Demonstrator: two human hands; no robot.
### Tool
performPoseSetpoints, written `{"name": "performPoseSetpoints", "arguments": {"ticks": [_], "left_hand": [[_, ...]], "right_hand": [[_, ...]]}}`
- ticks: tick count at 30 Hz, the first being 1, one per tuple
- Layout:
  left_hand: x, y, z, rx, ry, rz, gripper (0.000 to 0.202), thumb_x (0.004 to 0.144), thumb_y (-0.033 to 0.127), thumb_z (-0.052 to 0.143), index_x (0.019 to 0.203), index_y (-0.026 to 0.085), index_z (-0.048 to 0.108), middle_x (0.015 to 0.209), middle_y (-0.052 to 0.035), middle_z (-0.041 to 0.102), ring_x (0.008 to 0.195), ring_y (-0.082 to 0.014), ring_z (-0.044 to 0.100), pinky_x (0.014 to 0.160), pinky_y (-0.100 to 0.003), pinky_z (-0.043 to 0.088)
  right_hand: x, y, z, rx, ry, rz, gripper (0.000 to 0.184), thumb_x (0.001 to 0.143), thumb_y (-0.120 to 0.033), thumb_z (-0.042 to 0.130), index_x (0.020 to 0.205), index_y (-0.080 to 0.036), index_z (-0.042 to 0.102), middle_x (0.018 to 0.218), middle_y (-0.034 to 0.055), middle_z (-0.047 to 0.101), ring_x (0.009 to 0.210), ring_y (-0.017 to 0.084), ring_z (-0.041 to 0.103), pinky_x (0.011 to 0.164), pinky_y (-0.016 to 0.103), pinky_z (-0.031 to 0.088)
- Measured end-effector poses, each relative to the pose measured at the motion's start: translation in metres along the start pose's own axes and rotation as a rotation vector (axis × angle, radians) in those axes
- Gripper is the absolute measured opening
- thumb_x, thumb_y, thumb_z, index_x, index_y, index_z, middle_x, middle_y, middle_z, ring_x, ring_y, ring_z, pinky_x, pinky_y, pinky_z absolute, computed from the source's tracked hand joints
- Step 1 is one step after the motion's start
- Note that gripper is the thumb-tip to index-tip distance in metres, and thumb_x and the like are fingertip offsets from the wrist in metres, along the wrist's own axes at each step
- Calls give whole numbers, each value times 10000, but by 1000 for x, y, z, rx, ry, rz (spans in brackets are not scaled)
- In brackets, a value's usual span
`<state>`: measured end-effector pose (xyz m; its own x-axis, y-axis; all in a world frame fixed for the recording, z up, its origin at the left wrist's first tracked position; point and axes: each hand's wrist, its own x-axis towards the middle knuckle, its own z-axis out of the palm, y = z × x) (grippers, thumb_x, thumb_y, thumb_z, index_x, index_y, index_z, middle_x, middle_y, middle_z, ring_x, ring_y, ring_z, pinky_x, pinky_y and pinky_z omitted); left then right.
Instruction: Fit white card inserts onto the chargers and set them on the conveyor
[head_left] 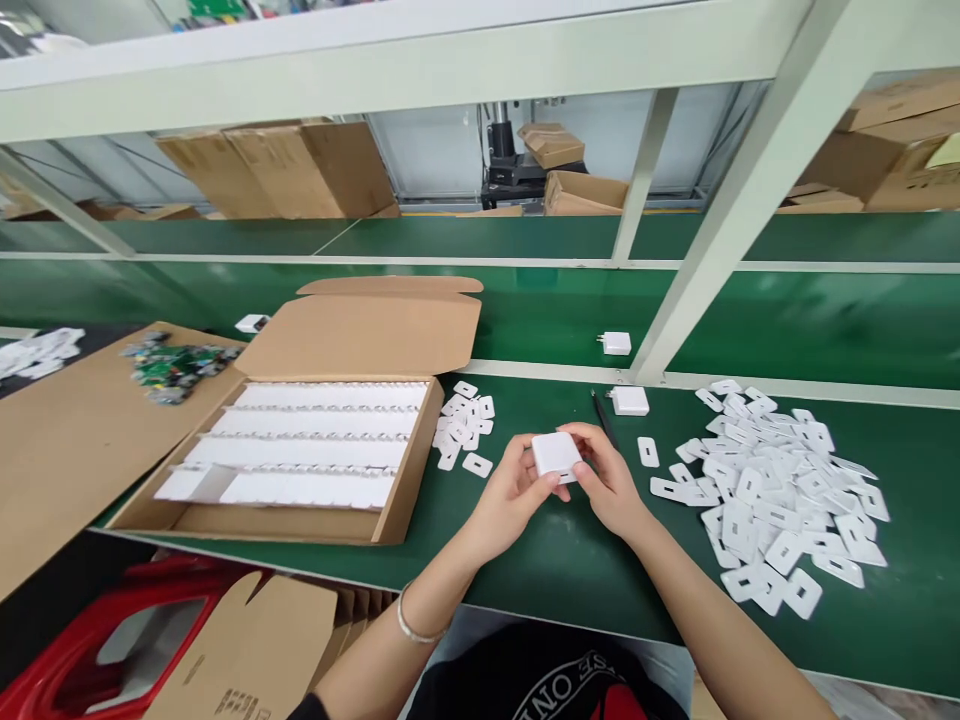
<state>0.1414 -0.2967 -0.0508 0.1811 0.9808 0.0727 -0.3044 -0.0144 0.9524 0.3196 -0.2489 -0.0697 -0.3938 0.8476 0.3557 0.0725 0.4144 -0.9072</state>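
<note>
Between both hands, above the green bench, is a white charger (556, 453) with a small slot in the face turned toward me. My left hand (514, 490) grips its left side, thumb along the lower edge. My right hand (604, 482) holds the right side, with the fingers behind it. Just past my right hand lie a black pen-like tool (602, 415) and another white charger (628, 401) with prongs. A single white slotted plate (648, 452) rests right of that hand. A small heap of similar plates (459, 425) is beyond my left hand.
An open cardboard box (412, 465) with rows of white pieces stands left. A large pile of white plates (780, 490) spreads at right. Green circuit boards (176, 365) lie on cardboard far left. A slanted metal post (720, 230) rises behind the bench; another charger (616, 343) sits near it.
</note>
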Motion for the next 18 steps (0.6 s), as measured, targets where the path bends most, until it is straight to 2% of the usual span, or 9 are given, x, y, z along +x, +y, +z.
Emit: {"name": "performPoseSetpoints", "arguments": {"ticks": [4,8,12,16,18], "left_hand": [[-1,-12,0,42,48,76,438,971,561,730,1158,229,514,943,-21,708,714,-140,664,731,-317,554],[-1,-17,-1,64,65,76,441,966,567,730,1145,242,492,946,-26,726,662,-128,632,670,-293,515],[-2,-16,1,77,43,59,456,980,628,680,1152,239,516,954,-31,730,683,-146,650,702,-318,517],[0,-12,2,-100,24,-9,572,1012,780,456,1119,226,547,978,-67,753,733,-193,685,750,-388,546],[2,-8,1,-172,37,-47,584,1009,793,440,1086,225,553,967,-72,760,742,-207,694,736,-398,553]], "right_hand": [[0,0,1,17,-21,30,488,1034,-646,552,1322,-254,598,1098,82,696,925,237,683,854,416,589],[-1,-2,3,11,-11,25,487,1030,-642,562,1326,-260,612,1101,82,692,946,242,681,857,413,587],[-4,-3,4,-6,33,23,462,1033,-635,554,1290,-258,622,1040,66,674,876,226,651,809,396,575],[-7,0,7,6,47,49,460,1040,-638,527,1294,-264,614,1030,63,656,837,226,649,777,397,567],[-8,2,8,13,41,42,465,1043,-637,521,1312,-267,606,1038,67,652,837,232,654,777,404,569]]}}
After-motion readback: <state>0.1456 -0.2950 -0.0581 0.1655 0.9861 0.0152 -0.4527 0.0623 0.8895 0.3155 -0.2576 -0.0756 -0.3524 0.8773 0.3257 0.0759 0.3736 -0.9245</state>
